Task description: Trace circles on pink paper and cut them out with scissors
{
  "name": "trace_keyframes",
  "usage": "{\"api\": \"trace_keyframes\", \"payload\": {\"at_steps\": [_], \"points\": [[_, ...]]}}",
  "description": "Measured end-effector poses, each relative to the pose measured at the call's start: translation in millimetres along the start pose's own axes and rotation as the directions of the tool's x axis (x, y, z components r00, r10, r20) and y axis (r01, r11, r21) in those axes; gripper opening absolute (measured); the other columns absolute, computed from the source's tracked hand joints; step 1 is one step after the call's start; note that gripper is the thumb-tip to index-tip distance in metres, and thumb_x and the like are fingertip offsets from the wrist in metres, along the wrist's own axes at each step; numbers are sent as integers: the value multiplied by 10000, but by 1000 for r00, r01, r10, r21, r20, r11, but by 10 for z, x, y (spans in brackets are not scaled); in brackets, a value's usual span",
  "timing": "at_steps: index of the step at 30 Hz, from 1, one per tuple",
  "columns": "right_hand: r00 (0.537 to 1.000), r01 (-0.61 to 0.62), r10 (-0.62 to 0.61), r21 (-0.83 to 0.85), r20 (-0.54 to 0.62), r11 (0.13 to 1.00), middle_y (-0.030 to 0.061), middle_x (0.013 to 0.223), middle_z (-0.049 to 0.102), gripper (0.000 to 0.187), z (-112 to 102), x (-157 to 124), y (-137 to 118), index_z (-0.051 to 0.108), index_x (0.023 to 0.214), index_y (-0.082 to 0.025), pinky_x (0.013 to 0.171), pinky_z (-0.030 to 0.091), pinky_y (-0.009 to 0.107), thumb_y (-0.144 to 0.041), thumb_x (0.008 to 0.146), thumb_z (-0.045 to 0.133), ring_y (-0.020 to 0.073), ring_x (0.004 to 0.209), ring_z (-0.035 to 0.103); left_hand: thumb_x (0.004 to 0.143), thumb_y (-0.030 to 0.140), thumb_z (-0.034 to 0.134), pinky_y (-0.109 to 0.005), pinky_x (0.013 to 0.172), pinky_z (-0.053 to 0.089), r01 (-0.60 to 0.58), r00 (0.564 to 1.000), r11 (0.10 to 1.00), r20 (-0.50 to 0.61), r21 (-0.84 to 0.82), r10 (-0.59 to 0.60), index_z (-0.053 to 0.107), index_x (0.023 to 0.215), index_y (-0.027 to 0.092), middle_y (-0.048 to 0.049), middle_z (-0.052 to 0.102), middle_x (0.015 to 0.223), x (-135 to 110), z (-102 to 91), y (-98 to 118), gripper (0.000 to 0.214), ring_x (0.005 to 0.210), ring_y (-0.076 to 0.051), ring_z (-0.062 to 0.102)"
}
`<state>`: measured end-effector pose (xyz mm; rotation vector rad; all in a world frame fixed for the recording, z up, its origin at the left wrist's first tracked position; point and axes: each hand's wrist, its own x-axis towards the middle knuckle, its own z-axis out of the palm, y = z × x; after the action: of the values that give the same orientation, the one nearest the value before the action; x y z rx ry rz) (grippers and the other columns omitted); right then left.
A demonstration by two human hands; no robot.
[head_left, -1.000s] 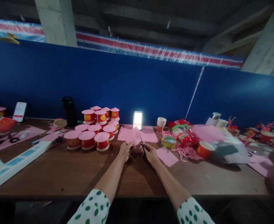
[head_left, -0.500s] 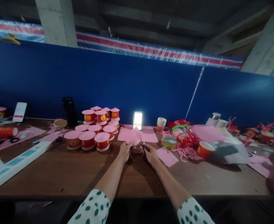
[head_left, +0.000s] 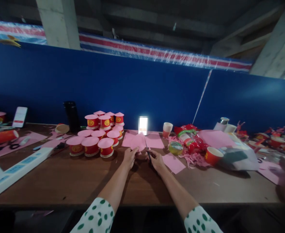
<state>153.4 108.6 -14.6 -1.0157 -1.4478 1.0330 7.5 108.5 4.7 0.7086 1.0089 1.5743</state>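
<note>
My left hand (head_left: 130, 157) is closed on the lower edge of a pink paper piece (head_left: 138, 141) held over the brown table (head_left: 84, 181). My right hand (head_left: 156, 159) is closed around small dark scissors (head_left: 148, 154), whose blades point up into the paper's right side. Both hands sit close together at the middle of the table, just in front of flat pink sheets (head_left: 154, 141) and a lit phone (head_left: 143, 125) standing upright.
A pile of red cups with pink lids (head_left: 97, 137) stands to the left, with a black flask (head_left: 72, 116) behind. A white power strip (head_left: 16, 168) lies at far left. Tape roll (head_left: 175, 148), red snack bag (head_left: 188, 136), an orange cup (head_left: 212, 155) and pink scraps crowd the right.
The scissors' blades have risen slightly into the pink paper. At the far left another person's red cup has shifted to lie on its side. My hands stay in place.
</note>
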Motion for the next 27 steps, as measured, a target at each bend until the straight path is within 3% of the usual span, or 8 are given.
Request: {"api": "trace_keyframes", "payload": {"at_steps": [11, 27], "points": [[999, -37, 39, 102, -9, 994, -15, 534, 557, 383, 29, -6, -70, 656, 863, -153, 379, 328, 187, -414, 583, 680, 91, 430, 462, 560, 259, 743, -183, 456, 433, 19, 999, 997, 37, 71, -21, 552, 670, 114, -14, 588, 555, -4, -4, 3, 265, 463, -86, 540], [999, -44, 46, 108, -15, 993, -13, 563, 577, 354, 19, -17, -98, 658, 851, -165, 369, 309, 187, -421, 608, 666, 85, 421, 460, 539, 261, 744, -191, 455, 417, 25, 1000, 997, 15, 73, -26, 556, 665, 109, -7, 575, 537, -44, 17, 45, 272, 465, -87, 532]]}}
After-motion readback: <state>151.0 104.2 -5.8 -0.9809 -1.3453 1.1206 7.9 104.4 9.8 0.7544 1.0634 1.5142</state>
